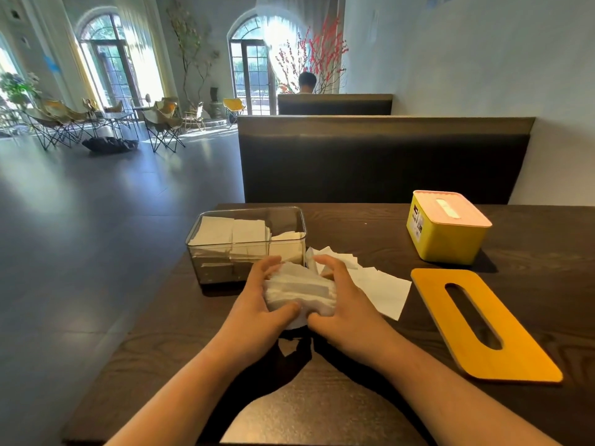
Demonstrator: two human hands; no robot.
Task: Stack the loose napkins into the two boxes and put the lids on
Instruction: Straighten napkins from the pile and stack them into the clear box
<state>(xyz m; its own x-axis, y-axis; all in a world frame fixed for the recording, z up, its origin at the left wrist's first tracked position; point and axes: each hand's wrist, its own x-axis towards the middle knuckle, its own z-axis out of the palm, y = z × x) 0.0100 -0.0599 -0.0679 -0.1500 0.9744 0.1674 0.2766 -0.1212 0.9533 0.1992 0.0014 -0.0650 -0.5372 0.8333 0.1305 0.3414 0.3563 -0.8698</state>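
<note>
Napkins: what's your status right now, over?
Left hand and right hand both grip one napkin stack. Clear box part filled, orange lid lying on table. Yellow box lidded. Loose napkins left; nothing blocking.

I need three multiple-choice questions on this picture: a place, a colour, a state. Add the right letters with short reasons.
1. Where is the slotted lid? A) on the clear box B) flat on the table C) on the bench
2. What colour is the closed box? A) blue B) black C) yellow
3. What do the left hand and right hand do? A) rest open B) lift the lid C) grip a napkin stack
Key: 1 B, it lies on bare wood; 2 C, yellow sides; 3 C, fingers curl round the stack.
</note>
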